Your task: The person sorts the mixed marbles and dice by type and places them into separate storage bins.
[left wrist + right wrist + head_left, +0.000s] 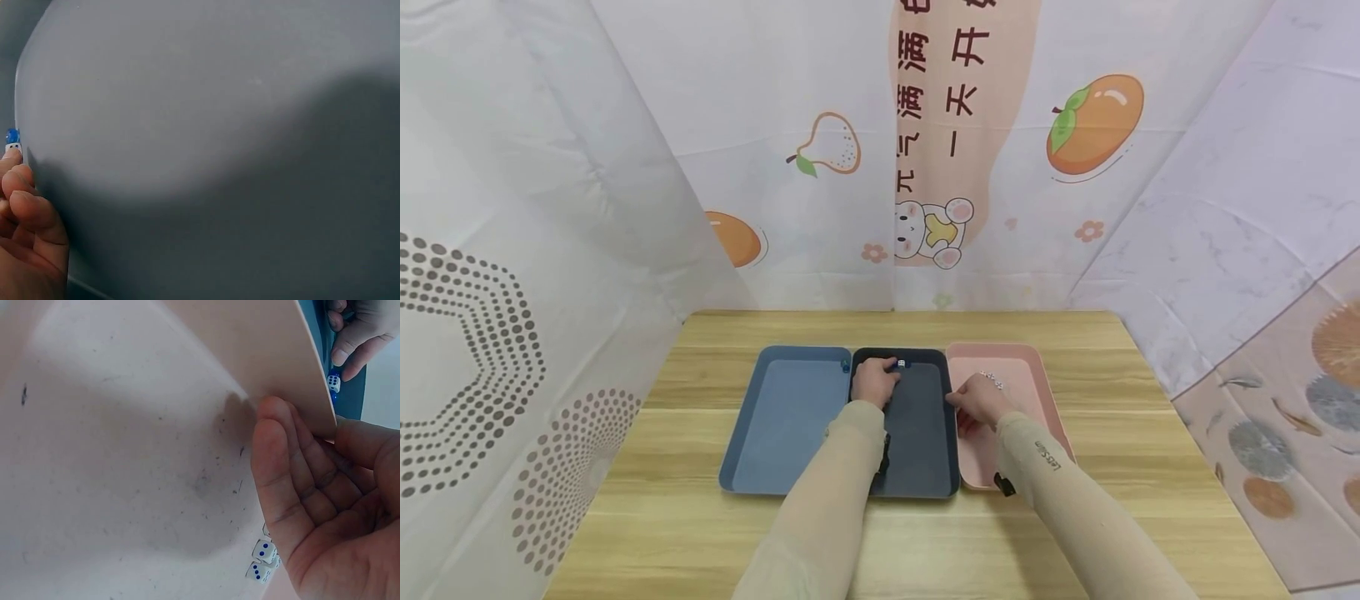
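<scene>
My left hand [874, 383] reaches into the far end of the dark middle tray [917, 433]. Its thumb and forefinger are spread, the tips right at a white die [901, 363] with small blue pieces [12, 135] beside it. The other fingers curl loosely. At the near-left side of the pink tray [1018, 367], my right hand [981, 400] grips the tray's wall, thumb outside and fingers inside. Several white dice [264, 551] with blue dots lie in the pink tray beyond that hand, partly hidden by it in the right wrist view.
Left of the middle tray stands a blue tray [790, 417], with small blue pieces [846, 365] in its far right corner. All the trays sit side by side on a wood-grain table [647, 500]. Printed curtains [820, 75] hang behind and at both sides.
</scene>
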The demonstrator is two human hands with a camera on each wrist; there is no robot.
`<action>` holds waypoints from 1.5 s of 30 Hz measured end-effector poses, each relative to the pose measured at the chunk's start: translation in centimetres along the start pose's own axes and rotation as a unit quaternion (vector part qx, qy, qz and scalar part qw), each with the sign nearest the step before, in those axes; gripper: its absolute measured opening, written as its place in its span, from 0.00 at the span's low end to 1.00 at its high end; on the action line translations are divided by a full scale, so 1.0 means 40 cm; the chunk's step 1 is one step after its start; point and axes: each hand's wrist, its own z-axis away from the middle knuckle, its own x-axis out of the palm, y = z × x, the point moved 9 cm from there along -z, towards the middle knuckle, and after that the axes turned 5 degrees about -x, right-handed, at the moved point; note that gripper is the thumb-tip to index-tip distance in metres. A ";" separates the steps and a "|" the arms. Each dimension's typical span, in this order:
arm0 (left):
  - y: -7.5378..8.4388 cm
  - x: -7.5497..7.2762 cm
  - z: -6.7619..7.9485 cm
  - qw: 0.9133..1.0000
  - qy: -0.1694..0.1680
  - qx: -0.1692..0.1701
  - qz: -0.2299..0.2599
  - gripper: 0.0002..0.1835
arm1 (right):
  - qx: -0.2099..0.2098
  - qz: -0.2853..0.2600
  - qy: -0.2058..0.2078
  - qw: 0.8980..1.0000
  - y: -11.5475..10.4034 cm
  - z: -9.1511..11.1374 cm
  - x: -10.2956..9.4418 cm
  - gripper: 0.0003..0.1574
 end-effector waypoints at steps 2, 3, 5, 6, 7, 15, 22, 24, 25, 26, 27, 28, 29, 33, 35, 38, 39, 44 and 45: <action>0.004 -0.003 0.002 1.000 0.005 0.002 -0.017 0.20 | 0.000 0.001 0.000 1.000 0.000 0.000 0.001 0.23; 0.005 -0.004 0.003 1.000 0.007 0.001 -0.025 0.19 | -0.002 0.002 0.000 1.000 -0.001 0.000 0.001 0.23; 0.007 -0.005 0.005 0.999 0.012 0.001 -0.038 0.18 | -0.004 0.003 0.001 1.000 -0.001 0.001 0.001 0.23; 0.007 -0.006 0.006 0.999 0.015 0.000 -0.042 0.17 | -0.005 0.004 0.001 1.000 -0.002 0.002 0.001 0.23; 0.008 -0.005 0.007 0.999 0.016 0.000 -0.046 0.17 | -0.006 0.004 0.002 1.000 -0.002 0.002 0.001 0.23; 0.009 0.003 0.011 0.998 0.020 -0.014 -0.063 0.17 | -0.009 0.001 0.001 1.000 -0.002 0.001 0.003 0.23; 0.017 0.015 0.011 0.996 0.028 -0.013 -0.083 0.17 | -0.010 0.001 0.004 1.000 -0.002 0.000 0.005 0.23; 0.019 0.021 0.010 0.995 0.033 -0.009 -0.097 0.15 | -0.010 0.003 0.003 1.000 -0.003 0.001 0.006 0.23; 0.022 0.023 0.012 0.994 0.034 -0.006 -0.101 0.14 | -0.009 0.004 0.003 1.000 -0.003 0.002 0.006 0.23; 0.024 0.026 0.012 0.994 0.035 -0.003 -0.108 0.13 | -0.010 0.005 0.003 1.000 -0.004 0.003 0.007 0.23; 0.027 0.028 0.013 0.993 0.036 0.000 -0.113 0.12 | -0.010 0.005 0.003 1.000 -0.005 0.003 0.006 0.23; 0.030 0.031 0.014 0.992 0.036 0.005 -0.118 0.11 | -0.010 0.007 0.003 1.000 -0.006 0.004 0.006 0.23; 0.033 0.033 0.014 0.992 0.036 0.009 -0.122 0.10 | -0.010 0.007 0.003 1.000 -0.007 0.004 0.006 0.23; 0.042 0.040 0.018 0.991 0.031 0.016 -0.132 0.08 | -0.010 0.011 0.002 1.000 -0.009 0.005 0.005 0.23; 0.044 0.043 0.020 0.991 0.024 0.017 -0.130 0.08 | -0.009 0.013 0.002 1.000 -0.007 0.004 0.005 0.23; 0.048 0.045 0.021 0.992 0.012 0.022 -0.124 0.08 | -0.005 0.014 0.001 1.000 -0.003 0.001 0.004 0.23; 0.050 0.045 0.022 0.993 0.007 0.025 -0.118 0.08 | -0.004 0.013 0.001 1.000 -0.002 0.000 0.003 0.23; 0.057 0.040 0.024 0.996 -0.010 0.041 -0.085 0.07 | -0.002 0.011 0.001 1.000 0.000 0.001 0.001 0.23; 0.059 0.038 0.024 0.996 -0.011 0.045 -0.078 0.07 | -0.002 0.010 0.002 1.000 0.000 0.001 0.001 0.22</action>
